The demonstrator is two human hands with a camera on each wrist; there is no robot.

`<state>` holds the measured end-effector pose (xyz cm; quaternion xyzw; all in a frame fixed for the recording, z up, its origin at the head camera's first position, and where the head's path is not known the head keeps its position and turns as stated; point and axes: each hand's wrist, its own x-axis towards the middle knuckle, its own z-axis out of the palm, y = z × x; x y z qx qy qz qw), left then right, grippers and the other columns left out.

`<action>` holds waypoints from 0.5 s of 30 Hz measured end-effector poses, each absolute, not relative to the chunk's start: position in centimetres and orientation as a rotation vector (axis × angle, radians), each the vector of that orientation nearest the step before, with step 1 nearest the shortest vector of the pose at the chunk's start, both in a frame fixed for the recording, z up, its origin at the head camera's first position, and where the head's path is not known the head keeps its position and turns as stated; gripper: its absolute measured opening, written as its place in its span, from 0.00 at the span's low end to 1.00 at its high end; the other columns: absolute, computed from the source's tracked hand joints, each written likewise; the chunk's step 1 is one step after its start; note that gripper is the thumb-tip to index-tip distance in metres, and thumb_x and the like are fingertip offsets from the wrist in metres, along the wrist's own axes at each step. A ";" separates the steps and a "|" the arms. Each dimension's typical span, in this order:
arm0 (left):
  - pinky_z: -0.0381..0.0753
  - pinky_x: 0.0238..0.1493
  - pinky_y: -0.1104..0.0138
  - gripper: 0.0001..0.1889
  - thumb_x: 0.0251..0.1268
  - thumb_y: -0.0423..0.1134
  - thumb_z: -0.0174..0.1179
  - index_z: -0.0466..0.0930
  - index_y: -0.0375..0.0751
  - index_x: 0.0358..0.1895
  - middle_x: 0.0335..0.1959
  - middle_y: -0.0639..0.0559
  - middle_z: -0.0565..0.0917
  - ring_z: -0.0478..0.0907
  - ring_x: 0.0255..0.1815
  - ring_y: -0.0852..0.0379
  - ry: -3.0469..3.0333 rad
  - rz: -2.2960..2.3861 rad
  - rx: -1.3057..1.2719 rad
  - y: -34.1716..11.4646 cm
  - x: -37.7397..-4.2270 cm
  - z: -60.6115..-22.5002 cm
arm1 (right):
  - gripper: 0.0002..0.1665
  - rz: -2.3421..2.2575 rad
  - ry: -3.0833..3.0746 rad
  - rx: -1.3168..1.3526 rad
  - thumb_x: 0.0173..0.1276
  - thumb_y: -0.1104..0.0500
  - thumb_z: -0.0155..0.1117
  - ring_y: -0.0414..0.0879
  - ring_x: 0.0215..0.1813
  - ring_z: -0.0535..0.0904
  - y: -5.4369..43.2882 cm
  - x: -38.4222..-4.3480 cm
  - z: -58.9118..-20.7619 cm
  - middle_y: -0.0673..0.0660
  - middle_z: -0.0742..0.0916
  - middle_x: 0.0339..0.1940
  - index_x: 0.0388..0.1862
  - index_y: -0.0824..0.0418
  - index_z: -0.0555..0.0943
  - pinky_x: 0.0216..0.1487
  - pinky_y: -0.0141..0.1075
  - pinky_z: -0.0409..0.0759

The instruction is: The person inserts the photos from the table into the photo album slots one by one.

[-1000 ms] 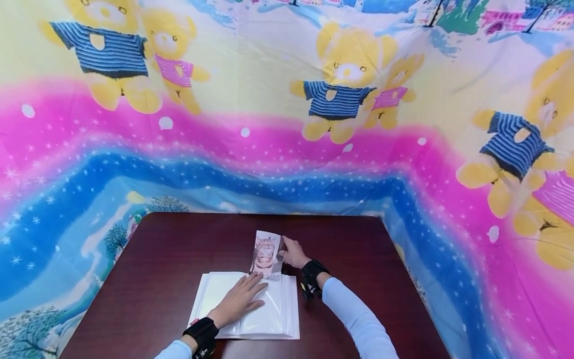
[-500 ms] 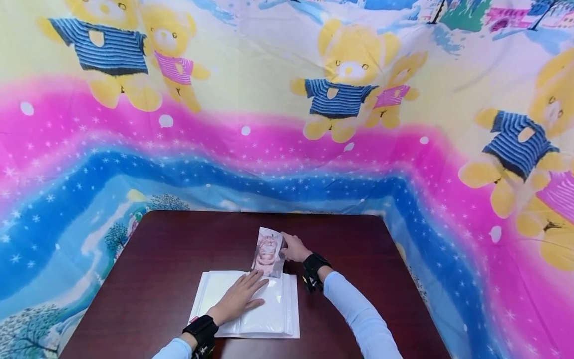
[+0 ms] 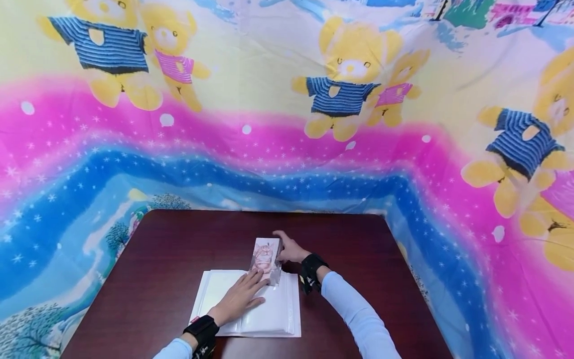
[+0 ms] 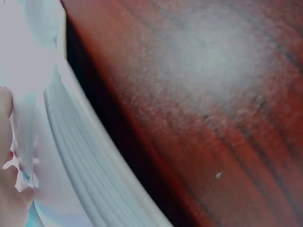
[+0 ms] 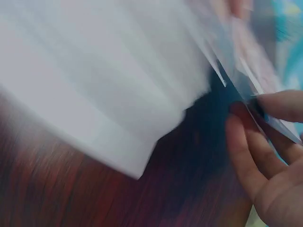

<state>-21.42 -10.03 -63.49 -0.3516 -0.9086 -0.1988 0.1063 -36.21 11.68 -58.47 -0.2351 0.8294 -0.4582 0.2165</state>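
Observation:
A white album [image 3: 271, 315] with clear plastic sleeves lies spread on the table. My left hand [image 3: 239, 298] rests flat on its pages, fingers extended, the fingertips at the lower end of a cat picture [image 3: 264, 255]. That picture sticks out past the album's far edge, with clear plastic around its lower part. At its right edge, my right hand [image 3: 292, 249] pinches it between thumb and fingers. The right wrist view shows the thumb [image 5: 284, 105] and fingers on opposite sides of the clear plastic [image 5: 229, 52]. How far the picture sits inside a sleeve is unclear.
The dark reddish-brown table [image 3: 188, 239] extends around the album. Thick stacked page edges [image 4: 90, 156] show in the left wrist view. A cloth printed with teddy bears [image 3: 251, 164] hangs behind the table and along its sides.
The picture first shifts slightly up and right, then comes down toward the album and tilts. My right hand's index finger has straightened away from it. The left hand stays in place.

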 end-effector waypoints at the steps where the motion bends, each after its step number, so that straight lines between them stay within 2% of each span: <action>1: 0.64 0.66 0.39 0.25 0.72 0.46 0.58 0.73 0.38 0.67 0.69 0.32 0.68 0.63 0.71 0.33 -2.660 -0.570 -1.044 -9.9 -21.3 -63.5 | 0.41 -1.335 2.283 -0.633 0.65 0.76 0.58 0.53 0.32 0.80 11.8 -36.4 -58.4 0.69 0.80 0.46 0.75 0.62 0.58 0.30 0.44 0.83; 5: 0.67 0.62 0.38 0.25 0.72 0.52 0.56 0.75 0.43 0.66 0.70 0.36 0.69 0.64 0.70 0.35 -2.596 -0.489 -1.114 -9.5 -20.1 -63.3 | 0.26 -1.392 2.273 -0.625 0.76 0.69 0.51 0.51 0.35 0.78 12.0 -36.7 -58.1 0.65 0.80 0.42 0.72 0.64 0.67 0.34 0.45 0.83; 7: 0.69 0.59 0.37 0.27 0.70 0.56 0.57 0.75 0.46 0.66 0.70 0.38 0.69 0.65 0.69 0.36 -2.568 -0.451 -1.162 -9.7 -19.1 -63.2 | 0.22 -1.371 2.264 -0.650 0.78 0.68 0.49 0.52 0.35 0.78 12.1 -36.5 -58.1 0.62 0.81 0.40 0.68 0.67 0.72 0.36 0.47 0.83; 11: 0.74 0.53 0.40 0.28 0.65 0.58 0.61 0.77 0.49 0.64 0.68 0.40 0.72 0.69 0.66 0.38 -2.491 -0.419 -1.221 -10.1 -17.4 -63.1 | 0.18 -1.342 2.206 -0.670 0.78 0.67 0.49 0.57 0.35 0.80 12.3 -35.4 -58.5 0.64 0.84 0.38 0.62 0.67 0.77 0.39 0.51 0.84; 15: 0.75 0.52 0.43 0.28 0.59 0.56 0.68 0.80 0.47 0.60 0.65 0.40 0.76 0.72 0.64 0.38 -2.423 -0.460 -1.227 -10.3 -16.6 -63.4 | 0.17 -1.343 2.171 -0.661 0.77 0.68 0.49 0.60 0.36 0.79 12.7 -34.1 -59.1 0.67 0.84 0.36 0.59 0.67 0.80 0.40 0.53 0.83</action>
